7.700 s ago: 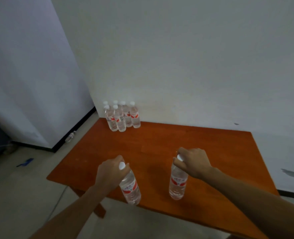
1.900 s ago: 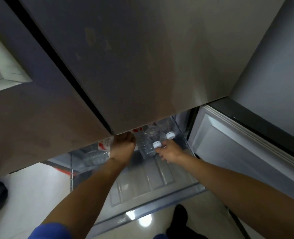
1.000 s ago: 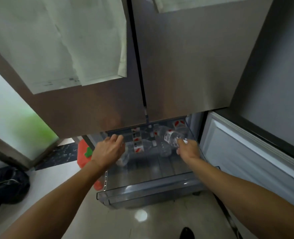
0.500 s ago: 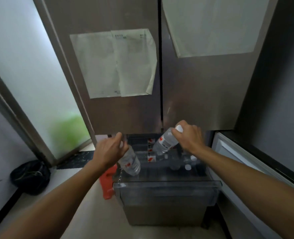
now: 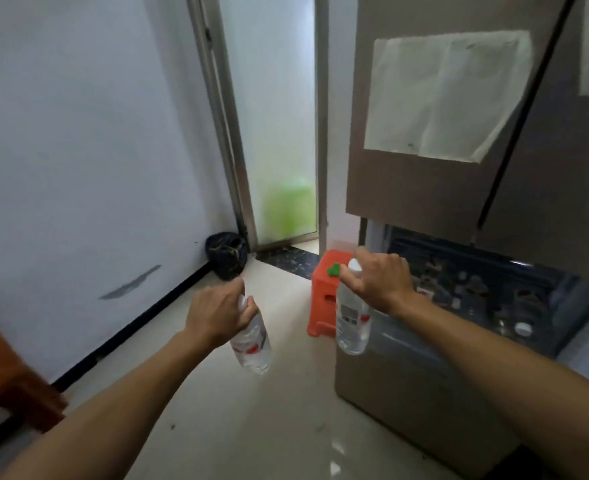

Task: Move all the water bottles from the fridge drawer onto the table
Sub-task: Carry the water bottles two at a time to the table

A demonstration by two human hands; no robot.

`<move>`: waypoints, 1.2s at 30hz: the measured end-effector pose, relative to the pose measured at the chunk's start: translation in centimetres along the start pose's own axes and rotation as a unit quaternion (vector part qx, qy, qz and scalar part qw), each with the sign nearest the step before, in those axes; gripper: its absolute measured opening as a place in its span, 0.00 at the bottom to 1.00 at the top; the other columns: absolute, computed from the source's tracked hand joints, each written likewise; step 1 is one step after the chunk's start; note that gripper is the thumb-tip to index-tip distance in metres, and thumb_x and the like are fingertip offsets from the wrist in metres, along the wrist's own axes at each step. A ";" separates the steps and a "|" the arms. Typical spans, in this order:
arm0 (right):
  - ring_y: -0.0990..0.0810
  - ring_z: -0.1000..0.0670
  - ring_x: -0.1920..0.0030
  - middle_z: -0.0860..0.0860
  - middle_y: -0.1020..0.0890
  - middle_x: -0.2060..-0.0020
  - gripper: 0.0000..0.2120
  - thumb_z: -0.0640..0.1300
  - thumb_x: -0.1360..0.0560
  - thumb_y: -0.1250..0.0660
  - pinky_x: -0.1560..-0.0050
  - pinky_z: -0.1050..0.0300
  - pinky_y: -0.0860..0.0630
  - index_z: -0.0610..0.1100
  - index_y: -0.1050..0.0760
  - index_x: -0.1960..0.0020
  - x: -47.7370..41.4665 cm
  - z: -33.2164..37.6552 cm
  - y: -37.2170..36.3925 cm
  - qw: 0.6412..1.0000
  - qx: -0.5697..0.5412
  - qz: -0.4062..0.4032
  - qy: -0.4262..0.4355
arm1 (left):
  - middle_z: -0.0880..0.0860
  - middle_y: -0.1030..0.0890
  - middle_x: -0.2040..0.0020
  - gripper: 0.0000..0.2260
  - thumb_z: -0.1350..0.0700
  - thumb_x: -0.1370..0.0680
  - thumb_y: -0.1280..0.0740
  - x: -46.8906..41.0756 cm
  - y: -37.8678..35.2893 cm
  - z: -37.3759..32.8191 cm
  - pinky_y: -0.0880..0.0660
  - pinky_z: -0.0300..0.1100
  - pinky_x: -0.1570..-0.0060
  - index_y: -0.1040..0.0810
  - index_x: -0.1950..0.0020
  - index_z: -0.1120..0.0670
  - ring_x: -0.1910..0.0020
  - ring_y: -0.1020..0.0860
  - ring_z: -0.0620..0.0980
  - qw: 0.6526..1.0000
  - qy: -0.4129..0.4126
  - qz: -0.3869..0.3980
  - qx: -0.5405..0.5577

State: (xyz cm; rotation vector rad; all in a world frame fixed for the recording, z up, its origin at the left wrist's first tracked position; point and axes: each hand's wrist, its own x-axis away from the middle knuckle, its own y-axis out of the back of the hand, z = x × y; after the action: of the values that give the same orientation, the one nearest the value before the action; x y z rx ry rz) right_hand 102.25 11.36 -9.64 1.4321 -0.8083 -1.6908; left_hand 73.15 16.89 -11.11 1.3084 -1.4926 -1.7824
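Got a clear bottle in each hand, gripped by the white cap: left hand [image 5: 213,315] holds the left bottle [image 5: 253,344] tilted, right hand [image 5: 379,282] dangles the right bottle [image 5: 352,320], red labels, over the floor [image 5: 251,420] beside the open drawer [image 5: 476,299].

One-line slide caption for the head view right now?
Each hand, left hand and right hand, carries a water bottle by its neck beside the open fridge drawer.

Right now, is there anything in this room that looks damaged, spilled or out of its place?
One thing: a dark grey scuff mark smears the white wall low on the left, above the black baseboard. No spill shows on the pale tiled floor. The open fridge drawer still holds clear plastic water bottles, as expected.
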 end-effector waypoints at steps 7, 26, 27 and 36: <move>0.21 0.41 0.64 0.44 0.18 0.64 0.18 0.61 0.25 0.40 0.66 0.53 0.33 0.45 0.27 0.53 -0.2 15.9 -7.5 0.988 0.003 0.082 0.133 | 0.49 0.32 0.75 0.13 0.47 0.27 0.32 12.1 2.7 14.8 0.41 0.37 0.75 0.30 0.64 0.53 0.78 0.35 0.48 0.993 0.097 0.025 -0.055; 0.32 0.59 0.76 0.57 0.27 0.72 0.24 0.72 0.28 0.55 0.75 0.65 0.39 0.53 0.36 0.58 -4.3 66.0 -24.7 0.895 -0.214 0.143 0.365 | 0.48 0.25 0.70 0.10 0.44 0.25 0.38 37.3 11.6 52.0 0.31 0.41 0.70 0.30 0.59 0.49 0.70 0.25 0.50 0.893 0.429 0.058 -0.124; 0.32 0.59 0.77 0.57 0.27 0.72 0.23 0.72 0.27 0.53 0.75 0.66 0.40 0.53 0.36 0.58 -4.9 68.2 -25.9 0.883 -0.223 0.148 0.385 | 0.46 0.27 0.71 0.09 0.44 0.25 0.38 37.9 11.6 53.5 0.33 0.40 0.72 0.31 0.60 0.48 0.72 0.27 0.47 0.887 0.440 0.059 -0.125; 0.31 0.57 0.75 0.56 0.28 0.72 0.16 0.63 0.23 0.44 0.77 0.64 0.36 0.51 0.34 0.58 -10.2 88.5 -34.2 0.822 -0.241 0.182 0.483 | 0.45 0.28 0.71 0.09 0.45 0.23 0.39 41.4 13.5 67.0 0.40 0.35 0.75 0.32 0.57 0.48 0.74 0.31 0.43 0.825 0.543 0.049 -0.146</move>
State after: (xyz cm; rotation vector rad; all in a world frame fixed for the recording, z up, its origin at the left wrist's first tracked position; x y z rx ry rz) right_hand 10.67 36.74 -18.54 1.3962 -0.0409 -0.6187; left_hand -6.34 11.07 -16.74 1.5947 -0.5829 -0.8023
